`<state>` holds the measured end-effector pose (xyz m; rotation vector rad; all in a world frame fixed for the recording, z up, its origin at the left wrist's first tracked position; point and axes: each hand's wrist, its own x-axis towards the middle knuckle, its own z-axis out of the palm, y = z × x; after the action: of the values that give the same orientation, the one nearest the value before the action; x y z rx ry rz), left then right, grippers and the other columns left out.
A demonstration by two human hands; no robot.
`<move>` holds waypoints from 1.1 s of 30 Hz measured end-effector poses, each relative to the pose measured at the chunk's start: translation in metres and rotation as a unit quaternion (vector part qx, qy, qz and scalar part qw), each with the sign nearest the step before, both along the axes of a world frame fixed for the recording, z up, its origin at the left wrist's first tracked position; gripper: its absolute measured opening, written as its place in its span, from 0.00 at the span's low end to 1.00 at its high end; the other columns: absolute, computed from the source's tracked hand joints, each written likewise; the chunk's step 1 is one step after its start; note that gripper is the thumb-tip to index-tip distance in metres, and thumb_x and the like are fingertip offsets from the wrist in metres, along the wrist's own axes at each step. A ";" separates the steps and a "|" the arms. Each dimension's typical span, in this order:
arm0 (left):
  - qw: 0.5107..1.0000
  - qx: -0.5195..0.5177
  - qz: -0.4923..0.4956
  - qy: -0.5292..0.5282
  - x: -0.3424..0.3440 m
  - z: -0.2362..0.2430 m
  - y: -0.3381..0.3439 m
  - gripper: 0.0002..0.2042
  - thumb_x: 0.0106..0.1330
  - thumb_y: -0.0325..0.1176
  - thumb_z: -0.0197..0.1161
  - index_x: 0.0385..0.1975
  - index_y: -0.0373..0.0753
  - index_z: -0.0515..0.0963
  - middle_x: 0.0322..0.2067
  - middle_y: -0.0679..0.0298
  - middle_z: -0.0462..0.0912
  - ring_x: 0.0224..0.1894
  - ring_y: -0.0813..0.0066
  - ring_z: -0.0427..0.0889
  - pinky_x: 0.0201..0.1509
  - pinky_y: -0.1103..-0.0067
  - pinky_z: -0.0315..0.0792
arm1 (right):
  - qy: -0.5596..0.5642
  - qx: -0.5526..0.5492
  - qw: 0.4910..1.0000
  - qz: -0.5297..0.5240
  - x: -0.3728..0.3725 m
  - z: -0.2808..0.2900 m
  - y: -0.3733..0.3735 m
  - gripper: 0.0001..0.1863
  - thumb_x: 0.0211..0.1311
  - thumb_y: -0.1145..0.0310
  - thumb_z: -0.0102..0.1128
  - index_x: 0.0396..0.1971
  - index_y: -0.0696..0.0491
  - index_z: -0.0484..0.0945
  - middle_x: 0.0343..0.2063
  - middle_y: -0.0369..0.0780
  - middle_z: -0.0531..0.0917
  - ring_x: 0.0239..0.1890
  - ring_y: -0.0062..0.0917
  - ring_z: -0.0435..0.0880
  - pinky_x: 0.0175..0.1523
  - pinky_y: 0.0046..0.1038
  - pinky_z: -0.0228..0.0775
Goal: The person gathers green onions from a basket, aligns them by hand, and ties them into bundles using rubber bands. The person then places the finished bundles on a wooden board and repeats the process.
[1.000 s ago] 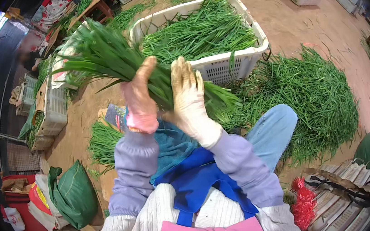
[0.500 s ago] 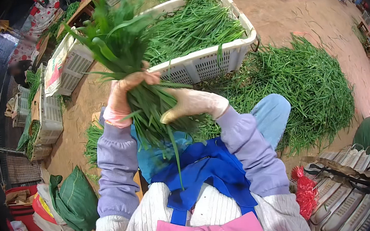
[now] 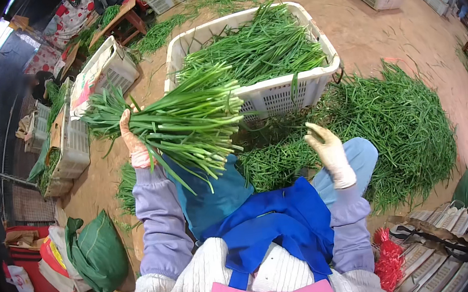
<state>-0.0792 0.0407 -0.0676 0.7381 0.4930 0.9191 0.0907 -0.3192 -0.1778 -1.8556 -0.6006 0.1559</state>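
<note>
A thick bunch of garlic chives (image 3: 191,122) lies sideways in the grip of my left hand (image 3: 133,135), its pale cut ends fanned out to the right and its green leaf tips to the left. My gloved right hand (image 3: 329,151) is apart from the bunch, fingers spread with nothing in them, over the loose chives near my right knee. A large heap of loose chives (image 3: 399,127) covers the floor on the right. Ahead of me stands a white plastic crate (image 3: 280,95), filled with more chives (image 3: 257,45).
On the left are white crates (image 3: 116,73), one with a sack over it, and a wooden bench (image 3: 119,22). A green sack (image 3: 99,251) lies at lower left. Red plastic strands (image 3: 388,261) hang at lower right, beside white slatted crates (image 3: 431,256).
The bunch has turned from upright to sideways, cut ends now to the right. My right hand has let go of it and moved right. My left hand has moved left and slightly down.
</note>
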 end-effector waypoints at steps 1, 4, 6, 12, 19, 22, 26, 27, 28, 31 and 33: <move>1.000 0.002 0.022 -0.017 0.001 -0.001 -0.003 0.09 0.56 0.41 0.61 0.29 0.43 0.75 0.28 0.66 0.79 0.30 0.72 0.78 0.37 0.74 0.76 | -0.026 -0.035 0.998 0.033 -0.001 0.014 0.006 0.22 0.52 0.66 0.63 0.48 0.52 0.75 0.39 0.45 0.79 0.45 0.32 0.77 0.52 0.27 0.66; 0.996 -0.037 -0.057 -0.056 0.003 -0.003 -0.023 0.09 0.56 0.39 0.63 0.31 0.43 0.75 0.29 0.67 0.77 0.34 0.72 0.78 0.41 0.74 0.75 | -0.025 0.078 0.992 0.096 -0.012 0.043 0.049 0.20 0.50 0.62 0.65 0.42 0.55 0.78 0.40 0.45 0.80 0.44 0.35 0.78 0.52 0.29 0.67; 0.998 -0.037 -0.023 -0.042 0.004 -0.011 -0.027 0.09 0.57 0.38 0.61 0.34 0.43 0.74 0.32 0.67 0.77 0.36 0.72 0.78 0.43 0.74 0.75 | -0.148 0.091 0.982 0.068 -0.024 0.047 0.088 0.23 0.49 0.59 0.66 0.41 0.59 0.77 0.37 0.49 0.80 0.42 0.39 0.77 0.52 0.35 0.66; 0.998 -0.043 -0.023 -0.027 -0.005 -0.024 -0.009 0.08 0.56 0.38 0.62 0.30 0.43 0.75 0.29 0.64 0.79 0.34 0.68 0.78 0.43 0.72 0.75 | 0.400 0.171 0.878 0.199 -0.041 0.041 0.099 0.07 0.58 0.72 0.54 0.35 0.57 0.76 0.23 0.31 0.76 0.18 0.11 0.66 0.23 0.16 0.61; 0.998 -0.040 0.032 0.044 -0.017 -0.022 -0.012 0.10 0.58 0.40 0.60 0.33 0.42 0.75 0.29 0.66 0.79 0.30 0.71 0.78 0.37 0.74 0.75 | 0.057 0.083 0.995 0.020 0.003 -0.009 0.055 0.33 0.55 0.62 0.63 0.59 0.54 0.63 0.54 0.43 0.71 0.56 0.30 0.68 0.59 0.29 0.59; 0.998 -0.039 0.008 0.055 -0.003 -0.030 -0.026 0.11 0.58 0.41 0.59 0.31 0.41 0.75 0.29 0.65 0.80 0.32 0.70 0.78 0.39 0.74 0.75 | 0.199 0.256 0.931 0.166 -0.006 -0.036 0.090 0.42 0.54 0.55 0.63 0.65 0.51 0.51 0.56 0.43 0.69 0.53 0.31 0.70 0.57 0.30 0.62; 0.996 0.013 0.066 0.063 -0.001 -0.034 -0.026 0.10 0.59 0.42 0.59 0.30 0.42 0.76 0.29 0.63 0.80 0.31 0.68 0.79 0.39 0.72 0.76 | 0.449 0.173 0.845 0.232 -0.059 0.022 0.094 0.29 0.60 0.56 0.58 0.56 0.56 0.63 0.38 0.36 0.76 0.26 0.13 0.70 0.30 0.17 0.67; 0.998 -0.021 0.048 0.040 -0.007 -0.041 -0.009 0.10 0.59 0.42 0.59 0.31 0.42 0.76 0.30 0.63 0.80 0.32 0.67 0.79 0.39 0.71 0.76 | 0.436 0.087 0.856 0.263 -0.060 0.023 0.087 0.18 0.62 0.59 0.54 0.45 0.56 0.71 0.27 0.30 0.75 0.21 0.12 0.66 0.24 0.19 0.62; 0.998 -0.055 0.030 0.017 -0.015 -0.049 0.007 0.10 0.59 0.42 0.59 0.32 0.42 0.76 0.30 0.63 0.80 0.32 0.67 0.79 0.39 0.70 0.76 | 0.405 0.074 0.867 0.279 -0.066 0.020 0.078 0.15 0.63 0.59 0.53 0.38 0.56 0.73 0.19 0.28 0.71 0.17 0.12 0.65 0.22 0.20 0.57; 0.999 -0.030 0.027 0.031 -0.029 -0.050 0.007 0.13 0.59 0.40 0.60 0.39 0.40 0.73 0.34 0.61 0.79 0.35 0.66 0.79 0.39 0.70 0.77 | 0.272 0.130 0.913 0.274 -0.075 0.030 0.037 0.14 0.64 0.60 0.51 0.37 0.57 0.74 0.14 0.28 0.69 0.14 0.12 0.63 0.20 0.16 0.54; 0.992 0.093 0.077 0.034 -0.028 -0.059 0.002 0.12 0.58 0.40 0.61 0.38 0.41 0.74 0.35 0.62 0.79 0.37 0.67 0.79 0.40 0.70 0.77 | 0.382 0.198 0.877 0.214 -0.053 0.020 -0.004 0.11 0.64 0.64 0.52 0.38 0.56 0.75 0.16 0.29 0.70 0.16 0.11 0.65 0.22 0.14 0.56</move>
<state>-0.1075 0.0432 -0.1266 0.9115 0.5340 1.0980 0.0373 -0.3231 -0.1580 -1.0997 -0.4215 0.9423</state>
